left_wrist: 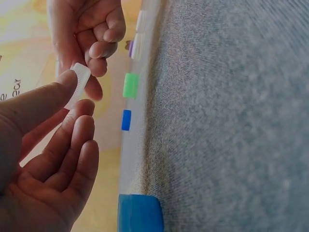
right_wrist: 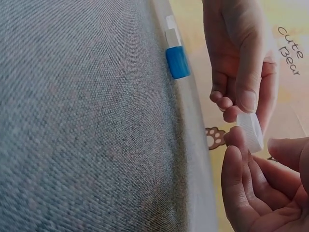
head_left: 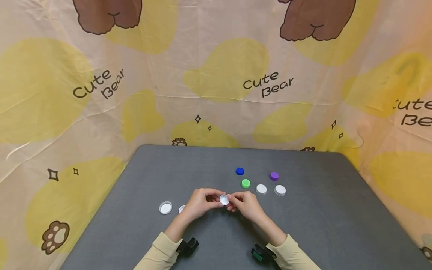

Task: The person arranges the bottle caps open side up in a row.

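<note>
A white ridged bottle cap [head_left: 224,200] is held up over the table between both hands, its hollow side facing the head camera. My left hand [head_left: 201,202] pinches it between thumb and fingers; in the left wrist view the thumb lies across the cap [left_wrist: 79,81]. From the other side, my right hand [head_left: 245,204] holds the rim with its fingertips. The right wrist view shows the thumb at the edge of the cap [right_wrist: 249,131] and the fingers curled beside it. Part of the cap is hidden by the fingers.
Beyond the right hand lie a blue cap [head_left: 240,171], a green cap [head_left: 246,183], a purple cap [head_left: 274,176] and two white round pieces [head_left: 261,189]. Left of the left hand are two more white pieces [head_left: 165,208]. A larger-looking blue cap [right_wrist: 178,62] shows in the wrist views.
</note>
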A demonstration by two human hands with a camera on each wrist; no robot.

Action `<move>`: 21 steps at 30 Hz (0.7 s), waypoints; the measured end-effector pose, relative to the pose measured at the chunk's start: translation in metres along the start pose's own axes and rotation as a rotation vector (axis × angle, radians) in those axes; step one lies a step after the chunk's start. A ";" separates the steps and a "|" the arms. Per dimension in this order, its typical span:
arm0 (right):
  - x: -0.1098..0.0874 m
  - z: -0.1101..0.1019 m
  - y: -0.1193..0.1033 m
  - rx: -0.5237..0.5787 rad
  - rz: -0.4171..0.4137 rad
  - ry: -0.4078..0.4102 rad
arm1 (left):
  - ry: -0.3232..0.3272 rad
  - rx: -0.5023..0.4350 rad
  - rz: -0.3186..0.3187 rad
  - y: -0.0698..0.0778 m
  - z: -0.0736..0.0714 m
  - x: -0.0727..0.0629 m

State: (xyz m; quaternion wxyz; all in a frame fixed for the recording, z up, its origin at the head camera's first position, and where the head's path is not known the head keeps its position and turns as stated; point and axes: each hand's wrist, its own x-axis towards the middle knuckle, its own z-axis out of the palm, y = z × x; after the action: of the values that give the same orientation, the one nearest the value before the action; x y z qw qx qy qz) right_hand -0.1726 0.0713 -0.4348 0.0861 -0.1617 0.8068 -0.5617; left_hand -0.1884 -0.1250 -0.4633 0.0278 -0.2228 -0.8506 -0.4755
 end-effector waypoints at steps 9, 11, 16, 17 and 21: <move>0.008 0.003 0.027 -0.002 -0.039 0.002 | -0.009 0.019 -0.036 0.000 -0.004 -0.001; 0.008 0.003 0.027 -0.022 -0.059 0.000 | -0.015 0.020 -0.046 0.000 -0.004 -0.001; 0.007 0.003 0.024 -0.101 -0.096 -0.007 | -0.029 0.023 -0.069 0.001 -0.006 -0.001; 0.007 0.003 0.024 -0.118 -0.102 -0.008 | -0.031 0.024 -0.069 0.000 -0.007 -0.001; 0.006 0.003 0.024 -0.156 -0.119 -0.016 | -0.044 0.029 -0.071 -0.001 -0.008 -0.002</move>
State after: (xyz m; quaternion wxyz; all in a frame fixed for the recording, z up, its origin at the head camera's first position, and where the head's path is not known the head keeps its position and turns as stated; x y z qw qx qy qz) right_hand -0.1813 0.0738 -0.4577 0.0464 -0.2200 0.8365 -0.4998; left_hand -0.1879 -0.1324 -0.4603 -0.0044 -0.2025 -0.8651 -0.4589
